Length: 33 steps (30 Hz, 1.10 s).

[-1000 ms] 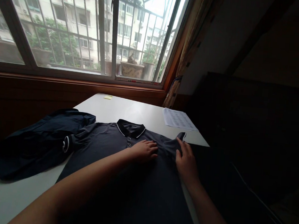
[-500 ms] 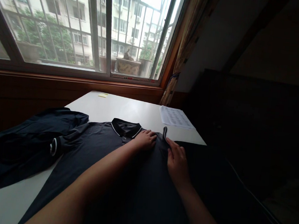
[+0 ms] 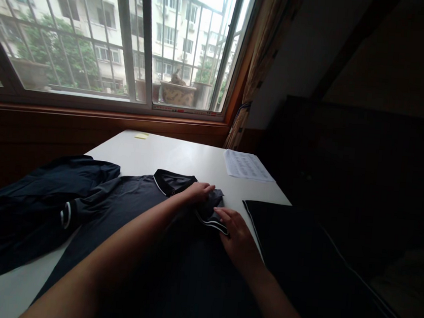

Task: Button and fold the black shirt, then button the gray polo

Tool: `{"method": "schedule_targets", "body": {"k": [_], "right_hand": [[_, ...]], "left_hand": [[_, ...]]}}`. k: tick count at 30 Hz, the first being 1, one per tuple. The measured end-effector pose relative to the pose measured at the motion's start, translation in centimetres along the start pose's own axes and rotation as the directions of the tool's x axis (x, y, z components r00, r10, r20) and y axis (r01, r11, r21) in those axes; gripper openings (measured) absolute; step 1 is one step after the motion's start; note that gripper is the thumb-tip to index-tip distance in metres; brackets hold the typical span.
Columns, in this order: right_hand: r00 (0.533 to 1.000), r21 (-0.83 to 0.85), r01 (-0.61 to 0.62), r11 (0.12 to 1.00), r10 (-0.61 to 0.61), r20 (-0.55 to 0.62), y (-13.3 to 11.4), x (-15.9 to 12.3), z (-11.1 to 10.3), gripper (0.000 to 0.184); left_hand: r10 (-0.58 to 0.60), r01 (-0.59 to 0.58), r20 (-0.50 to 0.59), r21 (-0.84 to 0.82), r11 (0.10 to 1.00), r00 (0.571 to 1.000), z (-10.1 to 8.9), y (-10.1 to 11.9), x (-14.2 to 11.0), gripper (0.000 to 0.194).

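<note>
A dark polo shirt (image 3: 125, 220) with a white-edged collar (image 3: 171, 181) lies face up on the white table (image 3: 182, 159). My left hand (image 3: 197, 193) rests fingers-down on the shirt's right shoulder, just right of the collar. My right hand (image 3: 237, 235) lies flat on the shirt's right sleeve (image 3: 212, 213), which is folded inward over the chest with its white-striped cuff showing. The shirt's left sleeve (image 3: 70, 211) lies spread out at the left.
Another dark garment (image 3: 25, 207) lies bunched at the table's left. A printed sheet (image 3: 246, 164) and a yellow note (image 3: 141, 135) lie at the far side. A dark flat piece (image 3: 300, 256) lies off the right edge. A barred window (image 3: 115, 36) is behind.
My right hand has carried the right sleeve inward and down over the shirt's chest. My left hand stayed pressed near the collar. The view has shifted slightly right.
</note>
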State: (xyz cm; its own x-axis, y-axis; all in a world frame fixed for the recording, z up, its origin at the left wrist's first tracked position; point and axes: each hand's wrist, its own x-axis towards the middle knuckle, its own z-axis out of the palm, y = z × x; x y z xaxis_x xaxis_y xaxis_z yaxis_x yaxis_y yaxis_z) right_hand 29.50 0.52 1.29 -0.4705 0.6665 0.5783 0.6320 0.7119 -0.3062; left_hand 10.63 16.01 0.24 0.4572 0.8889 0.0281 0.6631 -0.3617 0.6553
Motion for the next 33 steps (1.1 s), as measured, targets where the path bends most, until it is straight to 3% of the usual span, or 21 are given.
{"method": "schedule_targets", "body": {"k": [3, 5, 10, 15, 19, 27, 30, 33], "right_hand": [[1.0, -0.027, -0.003, 1.0, 0.002, -0.017, 0.0, 0.0, 0.1, 0.053], [1.0, -0.042, 0.005, 0.999, -0.006, -0.019, 0.0, 0.0, 0.1, 0.045], [0.999, -0.057, 0.034, 0.998, -0.035, -0.017, 0.0, 0.0, 0.0, 0.034], [0.999, -0.05, 0.032, 0.998, -0.032, -0.013, 0.0, -0.1, 0.0, 0.039], [0.991, -0.014, 0.111, 0.994, -0.109, 0.08, -0.4, -0.2, 0.1, 0.041], [0.968, 0.031, 0.211, 0.977, -0.214, 0.132, -1.4, 0.0, 0.2, 0.029], [0.961, 0.047, 0.227, 0.973, -0.231, 0.149, -1.5, -0.1, 0.3, 0.029], [0.957, 0.041, 0.231, 0.972, -0.235, 0.17, -1.5, -0.2, 0.4, 0.029]], "left_hand": [[-0.004, 0.026, 0.148, -0.149, 0.988, 0.989, -0.8, 0.5, -0.7, 0.047], [0.002, 0.037, 0.181, -0.211, 0.977, 0.983, -1.2, 0.9, -1.1, 0.057], [-0.064, 0.078, 0.061, -0.276, 0.958, 0.996, -2.0, 1.3, -1.4, 0.048], [-0.152, 0.156, 0.038, -0.2, 0.967, 0.988, -3.4, 0.6, -1.7, 0.04], [-0.176, 0.179, 0.086, -0.032, 0.983, 0.981, -3.9, 0.2, -1.7, 0.029], [-0.018, 0.044, -0.121, 0.222, 0.974, 0.993, -0.7, 1.8, -1.0, 0.056], [0.013, 0.029, -0.172, 0.237, 0.971, 0.985, 0.6, 2.3, -0.4, 0.051], [0.011, 0.036, -0.214, 0.212, 0.977, 0.977, 1.1, 2.5, 0.4, 0.032]]}}
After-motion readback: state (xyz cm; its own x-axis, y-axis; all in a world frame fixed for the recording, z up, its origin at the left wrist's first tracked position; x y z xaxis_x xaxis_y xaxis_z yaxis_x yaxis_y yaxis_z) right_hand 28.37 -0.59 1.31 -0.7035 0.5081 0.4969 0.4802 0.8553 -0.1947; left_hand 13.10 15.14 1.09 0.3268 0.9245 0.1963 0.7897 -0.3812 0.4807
